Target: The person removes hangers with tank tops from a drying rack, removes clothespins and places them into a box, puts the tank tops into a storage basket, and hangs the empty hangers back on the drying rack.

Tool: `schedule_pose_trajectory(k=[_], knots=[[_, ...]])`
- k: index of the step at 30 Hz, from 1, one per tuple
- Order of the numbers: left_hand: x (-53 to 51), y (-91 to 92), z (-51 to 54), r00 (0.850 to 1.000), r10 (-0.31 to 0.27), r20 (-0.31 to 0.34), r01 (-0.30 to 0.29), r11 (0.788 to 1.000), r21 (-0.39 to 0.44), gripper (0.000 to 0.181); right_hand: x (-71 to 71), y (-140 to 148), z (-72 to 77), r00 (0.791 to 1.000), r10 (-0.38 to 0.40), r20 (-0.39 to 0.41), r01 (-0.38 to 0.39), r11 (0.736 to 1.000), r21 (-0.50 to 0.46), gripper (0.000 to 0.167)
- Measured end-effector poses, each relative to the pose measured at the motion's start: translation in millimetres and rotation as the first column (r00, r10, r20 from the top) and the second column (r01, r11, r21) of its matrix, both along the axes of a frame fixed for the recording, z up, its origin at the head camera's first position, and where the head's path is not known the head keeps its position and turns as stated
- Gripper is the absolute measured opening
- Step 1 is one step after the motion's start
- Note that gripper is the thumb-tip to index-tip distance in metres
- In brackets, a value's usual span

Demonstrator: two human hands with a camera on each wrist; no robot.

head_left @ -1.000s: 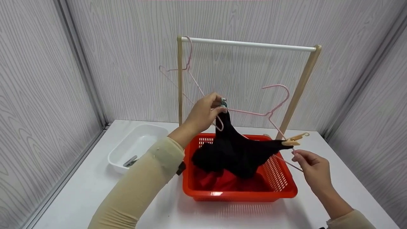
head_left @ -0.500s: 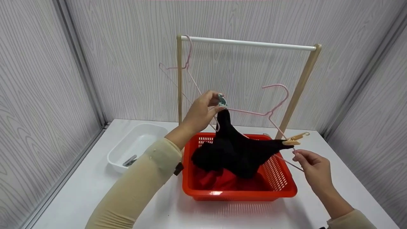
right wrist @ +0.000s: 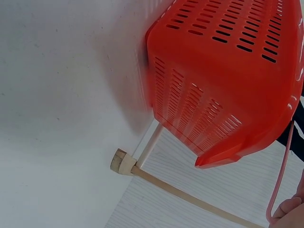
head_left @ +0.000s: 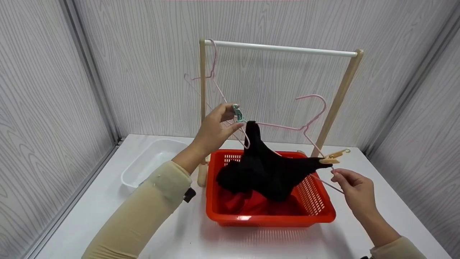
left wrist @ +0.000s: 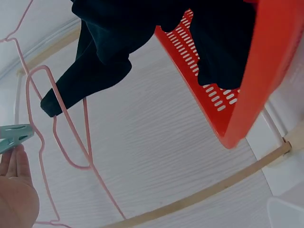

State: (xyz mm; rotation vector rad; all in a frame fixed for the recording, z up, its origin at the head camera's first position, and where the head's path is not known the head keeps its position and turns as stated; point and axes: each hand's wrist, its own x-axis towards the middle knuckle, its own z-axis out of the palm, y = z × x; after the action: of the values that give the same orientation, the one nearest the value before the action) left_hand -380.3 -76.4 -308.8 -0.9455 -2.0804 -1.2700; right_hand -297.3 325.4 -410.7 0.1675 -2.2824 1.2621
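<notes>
First, white tray [head_left: 154, 162]: on the table [head_left: 190, 239], partly behind the left sleeve [head_left: 133, 216]. Rack [head_left: 280, 48]: one pink hanger [head_left: 213, 64] hooked near its left end. Left hand [head_left: 214, 127]: thumb and fingers clamped on a teal peg [head_left: 238, 113]. Black garment [head_left: 266, 172]: partly in the red basket [head_left: 267, 220], above red cloth [head_left: 248, 204], held up against the second hanger [head_left: 323, 106]. Yellow peg [head_left: 330, 160]: clipped at the garment's right end. Right hand [head_left: 357, 190]: fingertips pinched together on the second hanger's wire. Left wrist view: plainer gap between teal peg and garment. Right wrist view adds the basket's slotted outer side and a rack foot [right wrist: 122, 162].
</notes>
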Motion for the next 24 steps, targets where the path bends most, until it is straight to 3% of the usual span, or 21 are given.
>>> schedule_pose_trajectory(k=[11,24], knots=[[11.1,-44.9,-11.3,0.997,0.078,-0.021,-0.077,0.994,0.083,0.047,1.5,0,-1.6,1.000,0.015,-0.022,-0.015,0.999,-0.038,0.018],[25.5,-101.3,-46.0,0.971,0.213,0.107,-0.221,0.973,0.062,0.045,3.8,0,-2.3,1.000,0.006,-0.007,-0.006,1.000,-0.029,0.018]])
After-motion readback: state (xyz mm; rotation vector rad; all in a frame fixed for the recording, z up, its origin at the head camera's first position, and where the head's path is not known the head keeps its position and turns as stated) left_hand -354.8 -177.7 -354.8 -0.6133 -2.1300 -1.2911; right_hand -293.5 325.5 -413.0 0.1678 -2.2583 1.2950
